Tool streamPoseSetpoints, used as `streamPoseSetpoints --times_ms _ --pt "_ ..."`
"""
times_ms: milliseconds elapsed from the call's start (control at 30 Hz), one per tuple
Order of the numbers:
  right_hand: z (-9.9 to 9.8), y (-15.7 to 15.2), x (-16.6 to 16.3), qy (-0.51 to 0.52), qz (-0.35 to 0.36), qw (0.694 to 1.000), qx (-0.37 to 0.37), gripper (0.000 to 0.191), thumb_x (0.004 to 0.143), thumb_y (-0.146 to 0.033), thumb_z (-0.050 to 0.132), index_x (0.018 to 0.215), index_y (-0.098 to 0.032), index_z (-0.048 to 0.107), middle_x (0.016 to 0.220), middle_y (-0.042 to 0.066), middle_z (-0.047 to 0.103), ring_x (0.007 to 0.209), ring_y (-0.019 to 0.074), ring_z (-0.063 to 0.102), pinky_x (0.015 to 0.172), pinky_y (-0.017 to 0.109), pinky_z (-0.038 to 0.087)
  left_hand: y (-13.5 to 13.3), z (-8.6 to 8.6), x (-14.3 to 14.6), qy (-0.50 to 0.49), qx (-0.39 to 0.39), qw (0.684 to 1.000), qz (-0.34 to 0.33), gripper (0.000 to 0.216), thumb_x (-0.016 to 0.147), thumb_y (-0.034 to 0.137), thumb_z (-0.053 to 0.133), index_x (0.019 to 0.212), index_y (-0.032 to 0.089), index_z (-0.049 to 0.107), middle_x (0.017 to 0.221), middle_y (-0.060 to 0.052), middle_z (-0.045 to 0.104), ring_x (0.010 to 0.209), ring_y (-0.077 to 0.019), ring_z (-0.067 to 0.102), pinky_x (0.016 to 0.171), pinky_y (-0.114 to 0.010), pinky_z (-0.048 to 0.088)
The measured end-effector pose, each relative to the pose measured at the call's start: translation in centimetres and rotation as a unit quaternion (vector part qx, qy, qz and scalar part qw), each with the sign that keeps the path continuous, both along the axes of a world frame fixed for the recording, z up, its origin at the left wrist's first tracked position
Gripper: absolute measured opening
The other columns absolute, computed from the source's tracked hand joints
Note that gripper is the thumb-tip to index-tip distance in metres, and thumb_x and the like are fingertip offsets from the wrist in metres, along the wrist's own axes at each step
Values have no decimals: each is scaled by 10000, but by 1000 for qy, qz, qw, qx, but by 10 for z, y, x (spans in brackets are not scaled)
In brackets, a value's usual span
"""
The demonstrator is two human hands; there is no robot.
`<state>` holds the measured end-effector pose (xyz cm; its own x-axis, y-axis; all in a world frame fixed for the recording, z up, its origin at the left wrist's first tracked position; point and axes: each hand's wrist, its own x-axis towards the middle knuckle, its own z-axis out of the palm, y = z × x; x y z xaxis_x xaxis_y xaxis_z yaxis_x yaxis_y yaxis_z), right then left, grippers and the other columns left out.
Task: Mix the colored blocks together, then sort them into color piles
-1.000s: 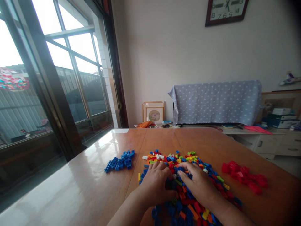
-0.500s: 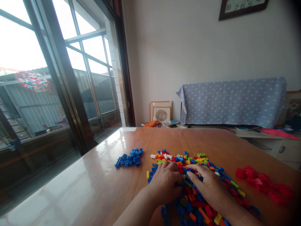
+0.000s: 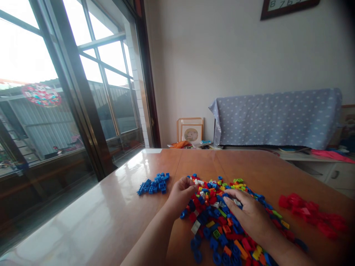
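A mixed pile of toy building bricks (image 3: 215,221) in blue, red, yellow, orange, green and white spreads over the table. At its left edge is my left hand (image 3: 181,194), fingers curled in and pressed together; whatever they may hold is hidden. My right hand (image 3: 248,212) rests on the pile's right side, fingers stretched out and thumb apart, touching bricks near its fingertips. Left of the pile lies a separate group of blue bricks (image 3: 154,184). A heap of red bricks (image 3: 310,214) sits to the right, somewhat blurred.
The brown wooden table (image 3: 199,160) has a glossy top reflecting window light. Large framed windows (image 3: 111,92) stand at the left. Behind the table are a picture frame (image 3: 191,133), a polka-dot cloth (image 3: 277,120) over something, and a low cabinet (image 3: 332,175).
My left hand has moved from the middle of the pile to its upper left edge and curled its fingers, uncovering bricks. My right hand stays nearly in place. The view has shifted slightly.
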<state>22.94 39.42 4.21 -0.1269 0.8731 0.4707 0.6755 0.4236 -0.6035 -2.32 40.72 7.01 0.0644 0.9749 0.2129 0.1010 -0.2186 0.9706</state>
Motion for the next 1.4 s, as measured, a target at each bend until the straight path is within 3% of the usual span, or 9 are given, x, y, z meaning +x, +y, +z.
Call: streamPoseSetpoints --times_ms 167,433,567,767,900,1000,1133,1267,1400 --pt "2 -1 0 13 4 1000 6 333 932 -476 539 1115 -248 697 1148 68 726 1104 265 651 969 420 518 2 2 -12 82 21 996 38 100 760 254 625 802 173 586 679 37 541 606 -90 458 561 -199 349" --pt "4 -3 -1 11 25 1000 1 330 950 -401 531 1230 -272 649 1261 51 691 1205 240 615 1057 435 480 -19 7 10 296 104 948 -56 146 817 202 575 906 203 691 817 4 673 751 -151 577 661 -234 420" --pt "8 -9 -8 18 60 998 -1 373 936 -338 554 1305 -300 596 1312 36 670 1224 221 613 1063 417 493 -24 5 24 280 125 948 -88 171 845 198 581 976 209 690 909 -14 700 823 -168 601 727 -249 455" --pt "7 -17 -19 5 104 994 34 441 947 -299 553 1387 -316 530 1350 57 646 1232 230 623 1083 436 503 -26 4 32 174 106 974 -100 232 903 371 631 1036 182 631 918 -26 673 793 -151 580 695 -243 447" --pt "6 -20 -23 -15 124 991 55 473 941 -255 544 1410 -314 513 1358 62 640 1250 240 613 1076 439 515 -24 2 35 128 72 982 -116 182 850 279 655 993 178 606 870 -12 664 754 -142 581 657 -239 433" --pt "9 -22 -23 -17 105 993 57 483 931 -298 580 1409 -320 515 1369 50 637 1262 250 605 1088 448 505 -19 4 26 235 97 967 -10 156 806 204 640 960 206 621 878 -9 685 802 -171 601 703 -272 422" --pt "7 -18 -16 -11 63 997 46 429 960 -400 542 1381 -317 542 1362 49 640 1241 252 614 1065 454 518 -5 8 -8 401 117 891 181 133 842 248 614 967 262 659 1002 -11 729 999 -241 604 893 -379 371" --pt "-3 -8 -9 2 37 999 17 424 979 -437 493 1375 -297 548 1316 72 657 1211 245 626 1033 446 534 11 4 -50 449 41 828 333 196 913 344 544 1048 285 673 1092 -43 743 1111 -287 571 955 -444 328" --pt "-10 -1 -6 16 33 999 6 429 978 -455 485 1365 -288 563 1302 86 658 1200 251 629 1032 455 533 17 -4 -77 440 -33 799 408 265 935 392 499 1101 304 686 1072 -59 751 1209 -308 534 1017 -500 291"
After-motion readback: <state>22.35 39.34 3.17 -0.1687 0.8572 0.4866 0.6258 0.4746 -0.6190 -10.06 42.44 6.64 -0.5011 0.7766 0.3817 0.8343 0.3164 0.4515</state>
